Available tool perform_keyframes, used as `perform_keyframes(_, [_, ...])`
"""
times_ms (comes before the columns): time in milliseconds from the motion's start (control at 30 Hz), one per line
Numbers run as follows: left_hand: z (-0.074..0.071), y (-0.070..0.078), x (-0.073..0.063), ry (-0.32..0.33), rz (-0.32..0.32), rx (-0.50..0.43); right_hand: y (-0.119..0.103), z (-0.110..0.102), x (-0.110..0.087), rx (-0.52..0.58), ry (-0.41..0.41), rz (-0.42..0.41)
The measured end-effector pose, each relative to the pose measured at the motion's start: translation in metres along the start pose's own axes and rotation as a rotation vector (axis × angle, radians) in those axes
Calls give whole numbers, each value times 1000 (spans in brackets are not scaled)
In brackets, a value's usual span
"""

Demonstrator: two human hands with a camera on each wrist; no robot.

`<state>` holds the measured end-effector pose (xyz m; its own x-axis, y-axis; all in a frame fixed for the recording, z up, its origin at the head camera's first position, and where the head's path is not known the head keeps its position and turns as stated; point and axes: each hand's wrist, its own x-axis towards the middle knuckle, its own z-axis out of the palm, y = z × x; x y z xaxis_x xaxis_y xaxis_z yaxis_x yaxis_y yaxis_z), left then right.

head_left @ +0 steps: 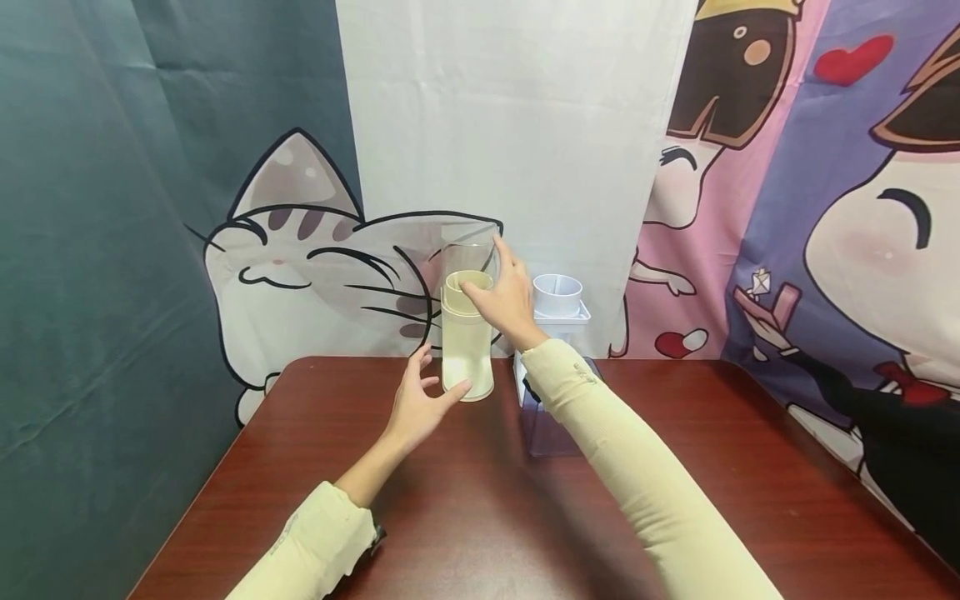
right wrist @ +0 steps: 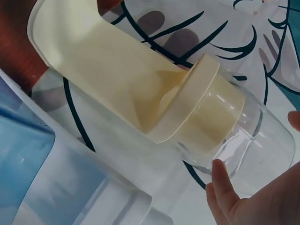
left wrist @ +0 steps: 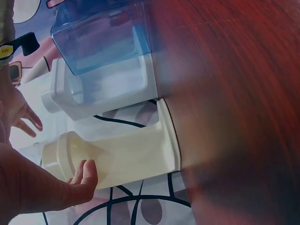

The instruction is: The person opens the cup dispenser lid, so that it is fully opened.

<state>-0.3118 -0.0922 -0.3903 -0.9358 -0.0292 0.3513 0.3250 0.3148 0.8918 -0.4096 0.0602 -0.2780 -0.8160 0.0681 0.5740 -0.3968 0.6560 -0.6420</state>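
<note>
A cream-coloured stand (head_left: 467, 350) rises at the table's far edge, with a flared foot and a round collar at its top. Over that collar sits a clear container (right wrist: 269, 150), mouth down. My right hand (head_left: 506, 296) grips the container, thumb across the front and fingers along its right side. Low beside the stand is my left hand (head_left: 422, 404), fingers apart and loosely bent; its thumb overlaps the stand's lower part in the head view. In the left wrist view the left fingers (left wrist: 84, 178) are in front of the stand, holding nothing.
Right of the stand is a white holder (head_left: 558, 304) with a round ring on top. A see-through blue bin (left wrist: 101, 35) stands against its front. Printed cloth (head_left: 525, 125) hangs behind the brown table (head_left: 442, 517). My right forearm partly covers the bin.
</note>
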Motion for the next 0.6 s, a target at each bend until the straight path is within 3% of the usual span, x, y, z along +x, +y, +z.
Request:
perform_keyframes(433, [-2, -8, 0, -7, -14, -17, -5, 7, 13, -32, -48, 17])
perform_keyframes(600, [-2, -8, -1, -15, -26, -17, -3, 11, 16, -38, -29, -8])
